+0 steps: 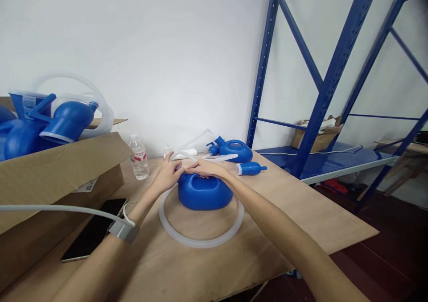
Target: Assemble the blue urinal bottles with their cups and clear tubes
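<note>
A blue plastic bottle with a handle [205,196] lies on the wooden table, its neck pointing left. My left hand [168,173] is closed around the neck end, with a wristband and cable on that wrist. My right hand [204,168] reaches over the top of the bottle, fingers together at the same neck; the exact grip there is hidden. A translucent white tube [203,243] curves on the table in front of the bottle. Behind it sit a second blue bottle [236,149] and a small blue funnel-like part [250,168].
An open cardboard box [67,170] holding several blue bottles and tubing stands at the left. Beside it are a clear water bottle [139,158] and a black phone [95,230]. Blue metal shelving [329,79] rises at the right.
</note>
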The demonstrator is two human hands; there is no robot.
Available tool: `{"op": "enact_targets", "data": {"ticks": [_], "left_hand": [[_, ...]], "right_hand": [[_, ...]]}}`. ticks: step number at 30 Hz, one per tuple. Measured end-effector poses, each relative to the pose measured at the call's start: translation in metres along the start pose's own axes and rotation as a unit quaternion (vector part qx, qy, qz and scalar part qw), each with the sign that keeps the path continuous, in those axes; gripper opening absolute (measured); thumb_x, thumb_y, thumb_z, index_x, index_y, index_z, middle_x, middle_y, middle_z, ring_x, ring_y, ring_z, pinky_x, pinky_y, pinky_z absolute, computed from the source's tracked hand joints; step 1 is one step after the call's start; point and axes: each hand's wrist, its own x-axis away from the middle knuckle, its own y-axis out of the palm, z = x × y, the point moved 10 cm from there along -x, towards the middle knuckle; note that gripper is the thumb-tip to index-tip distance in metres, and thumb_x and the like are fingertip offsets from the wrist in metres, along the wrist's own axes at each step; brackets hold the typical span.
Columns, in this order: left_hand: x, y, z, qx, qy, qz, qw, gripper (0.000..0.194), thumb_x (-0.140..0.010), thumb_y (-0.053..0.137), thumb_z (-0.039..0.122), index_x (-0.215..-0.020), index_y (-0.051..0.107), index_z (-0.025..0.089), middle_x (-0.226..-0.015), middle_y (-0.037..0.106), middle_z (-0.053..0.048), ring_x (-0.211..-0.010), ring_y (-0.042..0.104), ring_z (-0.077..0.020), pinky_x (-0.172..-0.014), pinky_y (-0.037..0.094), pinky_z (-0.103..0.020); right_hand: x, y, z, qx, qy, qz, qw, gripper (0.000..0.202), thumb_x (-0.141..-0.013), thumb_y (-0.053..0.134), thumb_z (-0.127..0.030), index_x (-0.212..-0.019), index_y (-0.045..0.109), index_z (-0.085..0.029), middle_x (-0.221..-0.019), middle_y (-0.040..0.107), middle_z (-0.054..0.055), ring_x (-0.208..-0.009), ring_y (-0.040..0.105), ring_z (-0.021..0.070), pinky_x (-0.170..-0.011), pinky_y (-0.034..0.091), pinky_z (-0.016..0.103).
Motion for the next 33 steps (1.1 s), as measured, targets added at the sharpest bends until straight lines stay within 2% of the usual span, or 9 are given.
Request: {"op": "enact_targets", "data": {"ticks": [6,11,14,17,19,22,26,29,33], "left_hand": [[0.003,-0.004,0.001,-0.004,-0.020,0.039,0.999,0.026,-0.085,0.048,0.025,-0.061,0.038,0.025,-0.133,0.060,-0.013,-0.146,0.042,-0.0292,-0.098,0.050,-0.037],[0.006,-0.004,-0.002,0.007,-0.019,0.067,0.998,0.023,-0.084,0.050,0.026,-0.062,0.042,0.024,-0.139,0.056,-0.014,-0.145,0.043,-0.0330,-0.098,0.051,-0.040],[0.009,-0.007,-0.008,0.040,-0.017,0.094,0.995,0.007,-0.084,0.055,0.029,-0.080,0.055,0.022,-0.151,0.044,-0.016,-0.148,0.038,-0.0335,-0.107,0.046,-0.042],[0.013,-0.008,-0.018,0.090,-0.015,0.110,0.990,0.032,-0.086,0.061,0.041,-0.111,0.058,0.022,-0.157,0.035,-0.016,-0.150,0.034,-0.0330,-0.115,0.040,-0.047],[0.019,-0.009,-0.027,0.123,-0.014,0.121,0.985,0.044,-0.087,0.063,0.049,-0.122,0.056,0.022,-0.155,0.038,-0.015,-0.149,0.034,-0.0328,-0.118,0.036,-0.049],[0.029,-0.004,-0.039,0.166,-0.015,0.118,0.979,0.057,-0.088,0.063,0.053,-0.135,0.051,0.023,-0.148,0.046,-0.014,-0.138,0.047,-0.0313,-0.108,0.047,-0.045],[0.041,0.002,-0.042,0.190,0.018,0.102,0.976,0.062,-0.091,0.062,0.053,-0.144,0.048,0.024,-0.141,0.052,-0.013,-0.116,0.061,-0.0263,-0.083,0.058,-0.034],[0.045,-0.001,-0.044,0.189,0.028,0.113,0.975,0.062,-0.090,0.063,0.053,-0.143,0.051,0.022,-0.133,0.058,-0.013,-0.098,0.066,-0.0223,-0.076,0.059,-0.033],[0.044,-0.008,-0.055,0.199,0.017,0.122,0.972,0.060,-0.090,0.064,0.050,-0.142,0.053,0.021,-0.132,0.061,-0.013,-0.085,0.067,-0.0186,-0.070,0.058,-0.031]], "right_hand": [[0.002,-0.001,-0.006,0.008,-0.013,0.004,1.000,0.040,-0.094,0.059,-0.053,-0.083,0.064,-0.015,-0.047,0.041,-0.006,-0.044,0.035,0.0081,-0.043,0.023,0.023],[0.007,-0.001,-0.010,0.004,-0.005,0.009,1.000,0.040,-0.095,0.059,-0.052,-0.095,0.071,-0.013,-0.047,0.037,-0.007,-0.043,0.032,0.0082,-0.043,0.022,0.024],[0.009,-0.004,-0.009,0.011,-0.001,0.031,0.999,0.040,-0.095,0.059,-0.049,-0.105,0.074,-0.014,-0.048,0.041,-0.007,-0.044,0.035,0.0081,-0.045,0.024,0.022],[0.012,-0.008,-0.005,0.031,0.000,0.062,0.998,0.042,-0.093,0.061,-0.054,-0.107,0.077,-0.017,-0.049,0.047,-0.006,-0.046,0.041,0.0091,-0.048,0.030,0.022],[0.013,-0.014,-0.002,0.067,-0.003,0.110,0.992,0.043,-0.091,0.062,-0.057,-0.105,0.079,-0.021,-0.056,0.058,-0.003,-0.052,0.051,0.0120,-0.054,0.037,0.023],[0.017,-0.031,-0.004,0.120,-0.032,0.224,0.967,0.034,-0.088,0.068,-0.052,-0.101,0.080,-0.023,-0.079,0.074,0.003,-0.074,0.066,0.0190,-0.069,0.047,0.027],[0.027,-0.057,-0.008,0.026,-0.143,0.328,0.933,0.028,-0.092,0.065,-0.041,-0.103,0.078,-0.019,-0.103,0.077,0.008,-0.098,0.069,0.0223,-0.088,0.051,0.032],[0.047,-0.079,0.010,-0.012,-0.165,0.350,0.922,0.031,-0.094,0.061,-0.042,-0.107,0.077,-0.019,-0.114,0.075,0.009,-0.109,0.067,0.0250,-0.096,0.051,0.037],[0.081,-0.079,0.080,0.057,-0.032,0.272,0.960,0.041,-0.094,0.059,-0.052,-0.118,0.075,-0.023,-0.123,0.071,0.011,-0.114,0.065,0.0300,-0.100,0.049,0.044]]}}
